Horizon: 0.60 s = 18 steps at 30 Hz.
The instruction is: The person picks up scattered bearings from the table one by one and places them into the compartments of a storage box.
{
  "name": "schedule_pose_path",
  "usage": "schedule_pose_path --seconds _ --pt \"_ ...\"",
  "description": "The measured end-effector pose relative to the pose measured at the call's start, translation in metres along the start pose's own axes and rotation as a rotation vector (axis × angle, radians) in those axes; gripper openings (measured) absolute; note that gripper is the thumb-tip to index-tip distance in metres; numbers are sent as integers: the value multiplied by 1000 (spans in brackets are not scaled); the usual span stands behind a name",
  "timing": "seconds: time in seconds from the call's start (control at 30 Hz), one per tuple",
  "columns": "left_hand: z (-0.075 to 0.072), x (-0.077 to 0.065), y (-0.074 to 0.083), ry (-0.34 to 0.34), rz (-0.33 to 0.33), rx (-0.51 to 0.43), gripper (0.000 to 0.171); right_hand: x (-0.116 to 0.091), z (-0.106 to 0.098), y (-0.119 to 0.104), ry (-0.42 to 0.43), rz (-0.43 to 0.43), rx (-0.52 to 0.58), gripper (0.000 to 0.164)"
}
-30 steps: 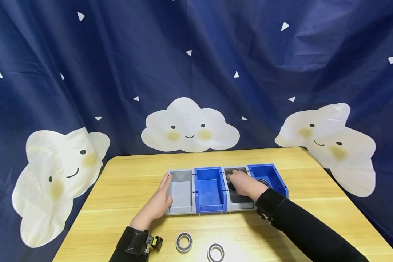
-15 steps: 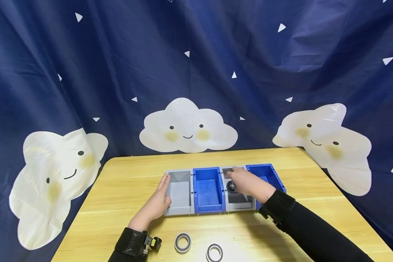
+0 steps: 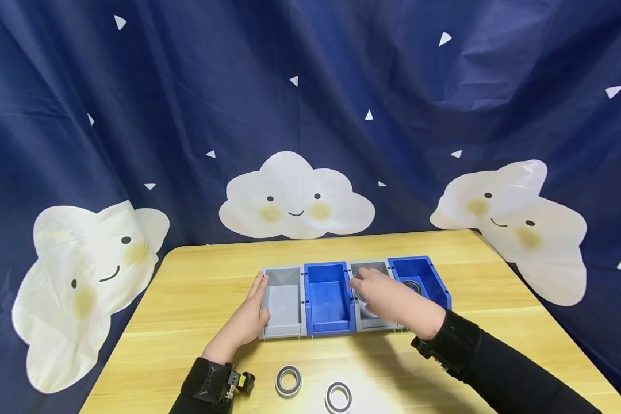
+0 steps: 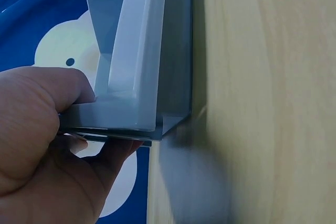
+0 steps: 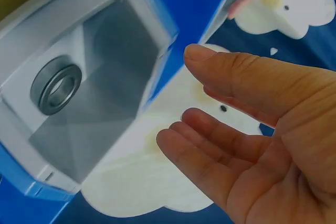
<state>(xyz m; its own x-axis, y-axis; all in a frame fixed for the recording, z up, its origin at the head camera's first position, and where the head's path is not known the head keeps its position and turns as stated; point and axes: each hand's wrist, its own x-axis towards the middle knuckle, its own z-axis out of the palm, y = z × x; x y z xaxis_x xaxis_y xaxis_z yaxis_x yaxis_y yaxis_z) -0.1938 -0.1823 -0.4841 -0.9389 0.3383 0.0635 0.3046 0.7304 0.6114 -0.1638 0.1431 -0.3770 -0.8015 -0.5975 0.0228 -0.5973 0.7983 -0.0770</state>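
Observation:
My left hand (image 3: 244, 323) holds the side wall of the leftmost grey bin (image 3: 283, 307); in the left wrist view the thumb lies over its inside and the fingers are on the outside. My right hand (image 3: 385, 296) hovers over the other grey bin (image 3: 376, 323). Thumb and fingers are apart with nothing between them in the right wrist view. A ball bearing (image 5: 42, 88) rests on that bin's floor, largely covered by the hand in the head view. Another bearing (image 3: 410, 282) sits in the rightmost blue bin (image 3: 437, 284), partly behind the right hand.
A blue bin (image 3: 328, 305) stands between the two grey ones, all joined in a row. In front of them on the wooden table (image 3: 202, 299) lie a bearing (image 3: 280, 382) and a second bearing (image 3: 329, 398). A dark blue cloud-print curtain (image 3: 310, 103) hangs behind.
My right hand has let go of the bearing in the grey bin and risen slightly, moving left and back toward me. My left hand keeps its place on the leftmost bin.

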Motion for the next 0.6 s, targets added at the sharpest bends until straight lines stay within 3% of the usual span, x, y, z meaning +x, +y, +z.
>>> schedule_pose_path --seconds 0.37,0.6 --pt "1 0 -1 0 -2 5 75 -9 1 -25 30 -115 -45 43" --pt "0 0 -1 -1 1 -13 76 -15 7 -33 33 -145 -47 47"
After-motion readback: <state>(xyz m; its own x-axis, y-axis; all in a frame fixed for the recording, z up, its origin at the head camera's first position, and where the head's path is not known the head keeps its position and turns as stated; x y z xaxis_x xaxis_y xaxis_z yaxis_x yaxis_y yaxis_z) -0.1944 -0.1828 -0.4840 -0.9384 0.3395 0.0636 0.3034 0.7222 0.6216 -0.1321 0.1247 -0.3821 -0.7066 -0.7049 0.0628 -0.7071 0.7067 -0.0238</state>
